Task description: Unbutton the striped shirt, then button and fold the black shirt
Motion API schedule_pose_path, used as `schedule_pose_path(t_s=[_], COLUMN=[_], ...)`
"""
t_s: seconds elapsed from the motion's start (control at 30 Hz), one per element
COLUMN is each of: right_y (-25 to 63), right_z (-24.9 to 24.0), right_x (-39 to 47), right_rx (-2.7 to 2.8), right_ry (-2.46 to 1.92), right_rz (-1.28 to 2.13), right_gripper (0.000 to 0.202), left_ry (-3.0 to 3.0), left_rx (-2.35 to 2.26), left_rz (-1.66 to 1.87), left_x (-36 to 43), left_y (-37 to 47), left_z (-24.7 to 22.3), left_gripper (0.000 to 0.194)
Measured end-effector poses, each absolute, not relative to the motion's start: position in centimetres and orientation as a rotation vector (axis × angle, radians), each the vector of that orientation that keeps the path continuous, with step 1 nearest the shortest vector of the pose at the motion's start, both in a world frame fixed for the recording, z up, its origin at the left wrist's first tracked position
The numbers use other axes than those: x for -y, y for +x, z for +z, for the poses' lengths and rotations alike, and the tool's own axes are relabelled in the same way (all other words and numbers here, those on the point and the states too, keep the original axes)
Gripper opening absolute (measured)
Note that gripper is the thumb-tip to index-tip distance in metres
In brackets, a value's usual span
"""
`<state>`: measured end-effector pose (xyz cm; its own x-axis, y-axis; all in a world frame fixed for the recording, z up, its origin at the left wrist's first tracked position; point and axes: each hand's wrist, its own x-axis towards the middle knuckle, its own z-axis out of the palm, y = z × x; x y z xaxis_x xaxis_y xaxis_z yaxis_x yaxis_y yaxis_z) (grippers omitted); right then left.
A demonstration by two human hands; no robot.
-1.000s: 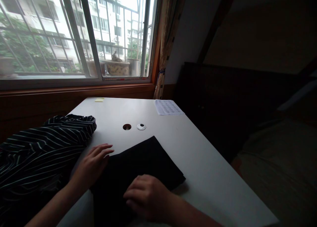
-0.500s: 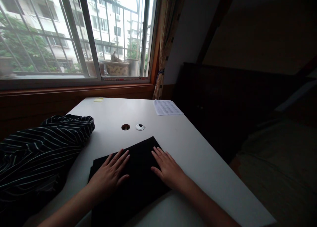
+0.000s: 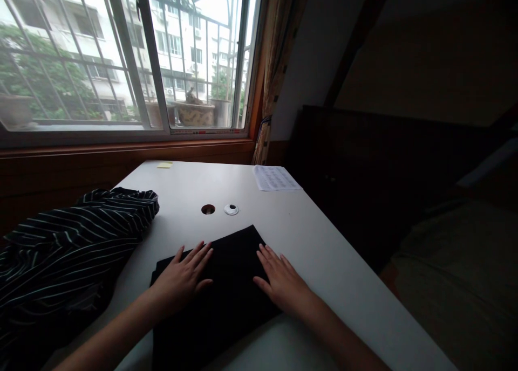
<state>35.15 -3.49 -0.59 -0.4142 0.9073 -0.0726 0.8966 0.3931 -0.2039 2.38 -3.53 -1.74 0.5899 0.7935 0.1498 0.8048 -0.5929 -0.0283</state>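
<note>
A folded black cloth, perhaps a garment, lies flat on the white table in front of me. My left hand rests palm down on its left part, fingers spread toward the far edge. On the right side of the cloth, my right hand lies flat with its fingers apart and its thumb pointing inward. Neither hand grips anything. The cloth's near end runs out of view at the bottom, and its exact kind cannot be made out.
A heap of black cloth with white stripes covers the table's left side. Beyond the black cloth are a round hole and a white cap. Printed sheets and a yellow note lie near the far edge, below the window.
My right hand has slid slightly to the right across the black cloth. My left hand stays nearly in place. The whole view has shifted a little.
</note>
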Motion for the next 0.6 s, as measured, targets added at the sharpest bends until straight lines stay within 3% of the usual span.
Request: schedule_pose_path(t_s=[0.33, 0.6], right_y=[28.4, 32.3], right_z=[0.2, -0.9], right_x=[-0.9, -7.0], right_rx=[2.725, 2.666], right_ry=[-1.225, -1.555], right_rz=[0.267, 0.350], right_gripper=[0.074, 0.076], left_ry=[-2.632, -2.656], left_rx=[1.337, 1.375], left_rz=[-0.291, -0.278], left_x=[4.1, 4.4], left_y=[2.4, 2.4], left_z=[-2.8, -2.0], left_gripper=[0.065, 0.067])
